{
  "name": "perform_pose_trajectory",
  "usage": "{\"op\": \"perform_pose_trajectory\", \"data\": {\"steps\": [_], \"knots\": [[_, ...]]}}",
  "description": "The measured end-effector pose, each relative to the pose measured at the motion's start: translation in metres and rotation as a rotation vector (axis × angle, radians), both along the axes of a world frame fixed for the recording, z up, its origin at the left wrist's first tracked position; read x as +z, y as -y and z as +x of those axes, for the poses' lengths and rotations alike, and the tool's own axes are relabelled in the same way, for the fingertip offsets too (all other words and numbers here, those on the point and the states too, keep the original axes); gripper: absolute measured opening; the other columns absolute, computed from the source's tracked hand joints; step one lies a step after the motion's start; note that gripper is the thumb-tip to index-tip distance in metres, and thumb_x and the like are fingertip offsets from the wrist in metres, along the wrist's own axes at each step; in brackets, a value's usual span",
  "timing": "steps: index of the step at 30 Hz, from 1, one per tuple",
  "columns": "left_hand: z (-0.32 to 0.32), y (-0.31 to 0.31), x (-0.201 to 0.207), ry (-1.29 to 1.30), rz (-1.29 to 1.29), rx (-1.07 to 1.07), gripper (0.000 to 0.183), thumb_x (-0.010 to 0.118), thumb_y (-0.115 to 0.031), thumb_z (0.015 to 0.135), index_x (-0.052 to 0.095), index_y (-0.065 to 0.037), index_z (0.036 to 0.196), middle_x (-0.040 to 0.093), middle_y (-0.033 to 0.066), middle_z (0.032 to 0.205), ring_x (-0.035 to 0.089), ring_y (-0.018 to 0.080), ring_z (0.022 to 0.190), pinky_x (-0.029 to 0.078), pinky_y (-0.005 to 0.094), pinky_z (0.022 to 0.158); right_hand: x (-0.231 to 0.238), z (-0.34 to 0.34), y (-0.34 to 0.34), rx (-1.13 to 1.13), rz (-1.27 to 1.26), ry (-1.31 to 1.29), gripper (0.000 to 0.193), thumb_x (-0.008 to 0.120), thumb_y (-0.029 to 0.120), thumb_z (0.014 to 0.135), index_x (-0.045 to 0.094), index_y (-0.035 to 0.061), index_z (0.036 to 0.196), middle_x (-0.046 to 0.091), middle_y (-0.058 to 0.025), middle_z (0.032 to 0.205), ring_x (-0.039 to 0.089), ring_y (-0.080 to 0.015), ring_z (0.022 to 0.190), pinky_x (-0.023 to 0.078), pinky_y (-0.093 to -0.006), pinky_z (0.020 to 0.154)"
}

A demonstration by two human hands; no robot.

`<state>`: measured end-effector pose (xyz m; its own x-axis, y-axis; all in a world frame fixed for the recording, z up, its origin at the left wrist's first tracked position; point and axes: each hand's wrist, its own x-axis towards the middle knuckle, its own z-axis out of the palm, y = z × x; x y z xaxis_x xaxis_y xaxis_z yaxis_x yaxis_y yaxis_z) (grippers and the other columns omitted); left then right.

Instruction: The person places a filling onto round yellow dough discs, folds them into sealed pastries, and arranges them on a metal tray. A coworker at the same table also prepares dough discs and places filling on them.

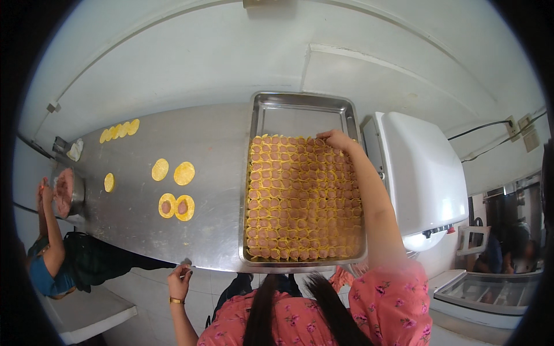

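Observation:
A deep steel tray holds tight rows of open-topped dumplings with yellow wrappers and pink meat filling. At the far edge of these rows, my right hand reaches in with its fingers closed on a dumpling, partly hidden by the fingers. My left hand is at the table's near edge, fingers pinched around a small greyish thing too unclear to name. On the table to the left of the tray are two wrappers topped with meat and two bare round yellow wrappers.
The steel table also bears a single wrapper and an overlapping row of wrappers. At far left, another person's hands are beside a bowl of pink meat. A white appliance stands right of the tray.

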<state>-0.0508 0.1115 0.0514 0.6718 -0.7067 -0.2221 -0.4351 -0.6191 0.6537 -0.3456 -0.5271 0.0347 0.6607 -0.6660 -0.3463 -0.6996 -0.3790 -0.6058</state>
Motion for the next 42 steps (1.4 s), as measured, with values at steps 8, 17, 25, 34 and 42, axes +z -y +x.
{"op": "perform_pose_trajectory", "data": {"steps": [8, 17, 25, 34, 42], "knots": [[0.003, -0.003, -0.003, -0.026, 0.046, 0.048, 0.021, 0.066, 0.002, 0.077, 0.063, 0.001, 0.098, 0.067, 0.011, 0.085, 0.067, 0.0181, 0.079, 0.056, 0.0302, 0.067, 0.006, 0.017, -0.001, -0.068, 0.054, 0.102, 0.049, 0.045, 0.002, 0.072, 0.063, 0.011, 0.117, 0.064, -0.0128, 0.114, 0.062, -0.0236, 0.096, 0.05, -0.0314, 0.081], [0.022, -0.005, -0.021, 0.075, -0.047, 0.044, 0.025, 0.063, 0.003, 0.078, 0.062, 0.001, 0.103, 0.066, 0.0121, 0.095, 0.067, 0.02, 0.083, 0.053, 0.0311, 0.076, 0.013, 0.027, -0.009, -0.171, 0.197, 0.164, 0.061, 0.045, 0.0, 0.072, 0.052, 0.0129, 0.132, 0.056, -0.0097, 0.129, 0.058, -0.0219, 0.108, 0.045, -0.0282, 0.084], [0.106, 0.024, -0.068, 0.275, -0.071, 0.311, 0.032, 0.062, 0.001, 0.081, 0.055, 0.003, 0.112, 0.052, 0.012, 0.104, 0.058, 0.0225, 0.092, 0.049, 0.0337, 0.082, 0.029, 0.02, -0.14, -0.402, 0.059, 0.851, 0.05, 0.048, -0.003, 0.077, 0.054, 0.0088, 0.126, 0.057, -0.0088, 0.121, 0.052, -0.0188, 0.112, 0.043, -0.0315, 0.093], [0.163, 0.067, -0.08, 0.422, -0.181, 0.274, 0.029, 0.063, -0.002, 0.078, 0.058, 0.004, 0.105, 0.054, 0.0143, 0.098, 0.056, 0.0263, 0.085, 0.048, 0.0359, 0.076, 0.014, 0.142, -0.389, 0.076, 0.157, 0.925, 0.044, 0.047, -0.008, 0.072, 0.061, 0.0061, 0.112, 0.059, -0.0099, 0.115, 0.058, -0.0247, 0.098, 0.047, -0.0345, 0.083], [0.174, 0.073, -0.074, 0.296, -0.338, 0.163, 0.026, 0.064, -0.005, 0.077, 0.06, 0.005, 0.1, 0.058, 0.0126, 0.09, 0.056, 0.0233, 0.079, 0.046, 0.0341, 0.074, -0.007, 0.176, -0.447, 0.083, 0.12, 0.857, 0.034, 0.048, -0.003, 0.073, 0.063, 0.0045, 0.102, 0.062, -0.0132, 0.095, 0.059, -0.0298, 0.084, 0.046, -0.0388, 0.072]]}}
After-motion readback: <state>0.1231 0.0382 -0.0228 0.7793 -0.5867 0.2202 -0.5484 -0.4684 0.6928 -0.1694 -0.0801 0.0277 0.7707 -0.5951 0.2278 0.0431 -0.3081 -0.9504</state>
